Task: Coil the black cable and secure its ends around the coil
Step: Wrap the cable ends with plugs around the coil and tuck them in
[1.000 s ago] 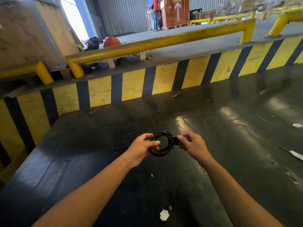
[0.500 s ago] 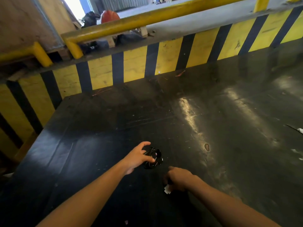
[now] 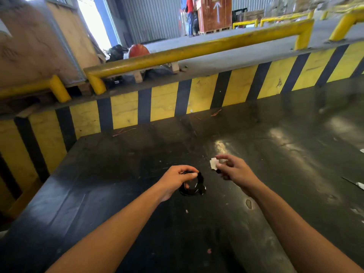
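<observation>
— Where is the round black cable [image 3: 192, 185] being held?
— Over the shiny dark table [image 3: 98, 184], pinched by the left hand [image 3: 174, 181].
— And the right hand [image 3: 235, 171]?
— A small white scrap [image 3: 213, 164] is being pinched there.

Single head-worn wide-angle view, looking forward and down along both forearms onto the dark surface [image 3: 118, 174], close to the hands, striped barrier [image 3: 197, 99] beyond.

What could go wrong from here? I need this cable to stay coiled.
Only the left hand grips the black cable coil, pinched at its top, so loops could spring loose. The right hand holds a small white scrap apart from the coil; it might drop it onto the dark table.
</observation>
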The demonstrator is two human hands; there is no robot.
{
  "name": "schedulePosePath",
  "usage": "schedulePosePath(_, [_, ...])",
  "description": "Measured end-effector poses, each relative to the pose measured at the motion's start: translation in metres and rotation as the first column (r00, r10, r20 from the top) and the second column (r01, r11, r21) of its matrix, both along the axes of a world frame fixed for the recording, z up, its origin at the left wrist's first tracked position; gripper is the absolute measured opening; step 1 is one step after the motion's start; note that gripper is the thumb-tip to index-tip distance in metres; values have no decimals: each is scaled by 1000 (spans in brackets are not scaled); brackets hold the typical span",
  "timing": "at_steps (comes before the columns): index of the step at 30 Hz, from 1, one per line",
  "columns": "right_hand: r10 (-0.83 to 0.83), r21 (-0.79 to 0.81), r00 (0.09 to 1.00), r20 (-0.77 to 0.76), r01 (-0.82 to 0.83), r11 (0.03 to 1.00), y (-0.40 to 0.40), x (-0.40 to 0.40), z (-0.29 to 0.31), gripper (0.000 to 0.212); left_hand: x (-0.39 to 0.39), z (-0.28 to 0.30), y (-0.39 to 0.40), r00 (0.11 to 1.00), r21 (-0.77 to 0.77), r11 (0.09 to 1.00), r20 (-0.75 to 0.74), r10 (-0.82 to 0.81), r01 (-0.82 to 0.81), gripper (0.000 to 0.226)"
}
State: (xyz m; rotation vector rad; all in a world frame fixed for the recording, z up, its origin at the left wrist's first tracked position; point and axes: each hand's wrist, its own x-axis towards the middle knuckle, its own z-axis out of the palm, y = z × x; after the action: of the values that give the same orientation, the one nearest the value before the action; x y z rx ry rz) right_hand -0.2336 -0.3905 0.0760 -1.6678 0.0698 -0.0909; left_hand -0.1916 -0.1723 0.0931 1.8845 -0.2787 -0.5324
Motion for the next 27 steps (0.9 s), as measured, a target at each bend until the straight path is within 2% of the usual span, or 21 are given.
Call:
schedulePosePath(2, [23,29,998,55,-24,999,-4,2,23,24,4,16,-17,999,-52,998,15,-29,30,6])
schedulePosePath(5, [42,27,994,97,-45,999,-6,2,47,24,6,37,-39,993,-95,989,34,-112,115,9])
schedulePosePath(9, [-44,5,984,171,44,999,-4,2,64,23,1,53,-57,977,-120,971,78,-200,208,13])
schedulePosePath(12, [-103,-104,964,243,132,986,-3,1,71,16,-1,58,-63,982,-155,973,104,-155,170,20])
schedulePosePath(15, [-145,-191,940,309,211,959,-3,0,75,10,1,61,-62,981,-166,969,105,-166,182,17])
schedulePosePath(19, [-176,-329,909,377,309,892,-5,-2,79,16,4,67,-59,966,-88,974,176,-191,209,15])
schedulePosePath(22, [-74,-475,862,501,346,809,-8,-4,87,20,6,75,-58,950,-31,972,221,-220,232,18])
schedulePosePath(27, [148,-620,896,419,163,768,-16,-6,101,24,11,91,-56,886,84,944,329,-327,318,19])
